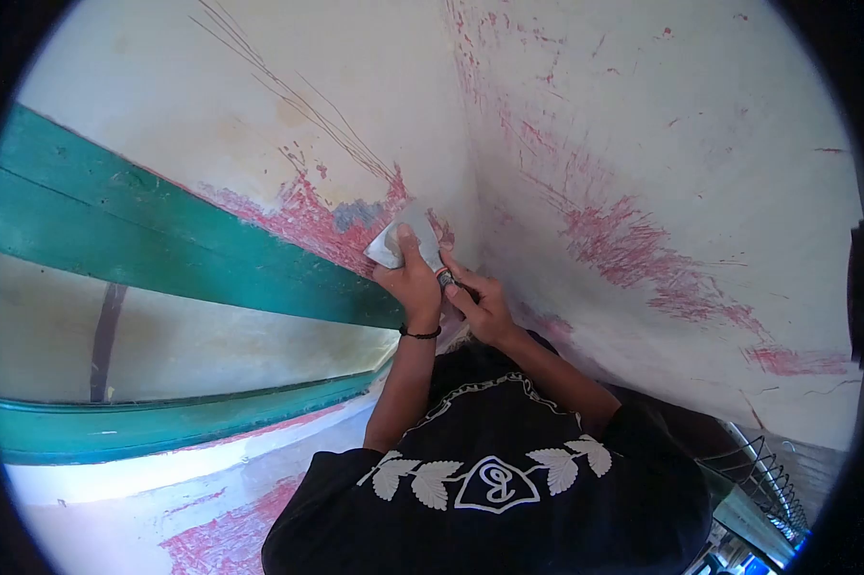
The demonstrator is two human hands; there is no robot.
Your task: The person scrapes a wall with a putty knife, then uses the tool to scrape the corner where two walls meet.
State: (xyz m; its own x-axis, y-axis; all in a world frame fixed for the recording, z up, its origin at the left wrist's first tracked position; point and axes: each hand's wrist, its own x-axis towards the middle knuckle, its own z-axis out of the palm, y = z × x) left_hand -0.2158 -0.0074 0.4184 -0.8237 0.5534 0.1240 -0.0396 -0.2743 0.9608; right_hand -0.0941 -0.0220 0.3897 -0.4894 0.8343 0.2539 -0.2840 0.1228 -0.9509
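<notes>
Steel-grey and flat, a wide metal scraper blade (408, 240) is pressed against a whitewashed wall (700, 115) right at its inner corner, where red undercoat shows through worn paint. One hand, the left (413, 283), with a thin black wristband (419, 333), closes round the blade's lower part, a finger laid along it; the right hand (482, 305) wraps tight round the tool's handle just beside it, the two hands touching. Below the blade runs the upper edge of a green painted wooden window frame (163, 244), with a black printed T-shirt (494, 479) nearest the camera. Judged from this, a low blade angle and steady two-handed pressure, kept off the frame's edge, would suit the work
</notes>
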